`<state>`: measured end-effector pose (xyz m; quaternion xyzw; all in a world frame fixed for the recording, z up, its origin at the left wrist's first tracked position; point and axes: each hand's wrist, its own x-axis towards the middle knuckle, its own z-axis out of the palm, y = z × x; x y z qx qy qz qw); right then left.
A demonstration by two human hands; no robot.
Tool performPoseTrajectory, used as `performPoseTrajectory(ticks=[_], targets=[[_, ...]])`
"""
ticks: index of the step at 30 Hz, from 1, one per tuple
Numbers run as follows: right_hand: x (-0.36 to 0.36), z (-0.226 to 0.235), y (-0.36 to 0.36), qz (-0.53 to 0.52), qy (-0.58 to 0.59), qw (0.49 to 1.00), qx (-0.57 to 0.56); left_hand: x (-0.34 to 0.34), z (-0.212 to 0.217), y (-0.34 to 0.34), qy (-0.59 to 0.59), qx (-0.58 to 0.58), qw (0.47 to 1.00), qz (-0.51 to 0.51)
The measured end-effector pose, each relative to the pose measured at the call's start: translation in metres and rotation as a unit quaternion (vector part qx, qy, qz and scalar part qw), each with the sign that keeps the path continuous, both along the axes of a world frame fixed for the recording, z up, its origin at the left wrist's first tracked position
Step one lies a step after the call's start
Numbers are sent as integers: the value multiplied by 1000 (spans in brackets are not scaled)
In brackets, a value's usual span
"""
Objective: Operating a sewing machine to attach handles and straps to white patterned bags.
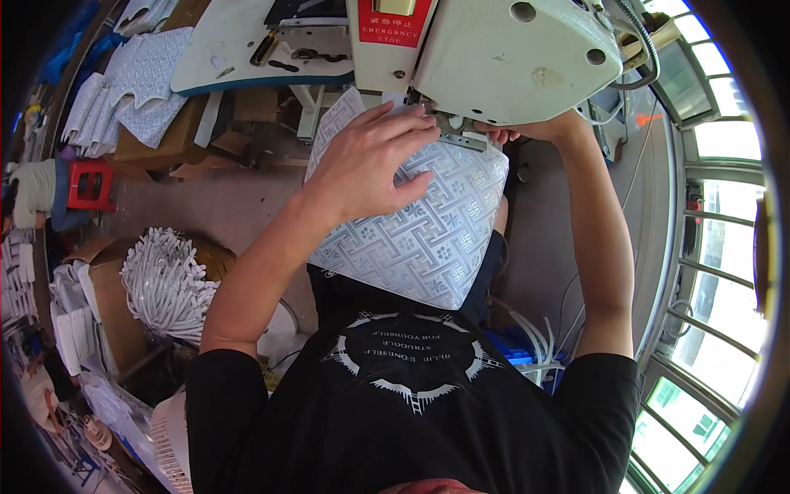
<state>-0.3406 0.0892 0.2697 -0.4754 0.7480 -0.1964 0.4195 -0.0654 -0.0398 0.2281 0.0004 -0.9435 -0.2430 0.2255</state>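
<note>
A grey-and-white patterned sheet piece (436,247) slants down from the sewing machine head (502,58) toward my lap. My left hand (370,160) lies flat on its upper left part, fingers stretched toward the needle area and thumb spread apart. My right hand (531,132) reaches under the right side of the machine head, by the sheet's upper right corner. Its fingers are curled and partly hidden by the machine, so what they hold does not show. A small metal plate (462,142) sits at the sheet's top edge between my hands.
Similar patterned pieces (152,70) are stacked at the far left. A screwdriver (263,48) lies on the white machine table (222,53). To my left stands a cardboard box (123,317) beside bundled white cords (169,280). A red stool (90,185) is farther left; windows (724,230) line the right.
</note>
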Motion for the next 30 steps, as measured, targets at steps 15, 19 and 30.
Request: performPoseTrajectory(ticks=[15,19,30], targets=[[26,7,5,-33,-39,999,-8,16,-1,10,13,21,999,31],[24,8,2,-13,-67,997,-32,18,2,9,14,12,999,31],[78,9,80,-224,-106,840,-483,136,-81,-25,11,294,946,138]])
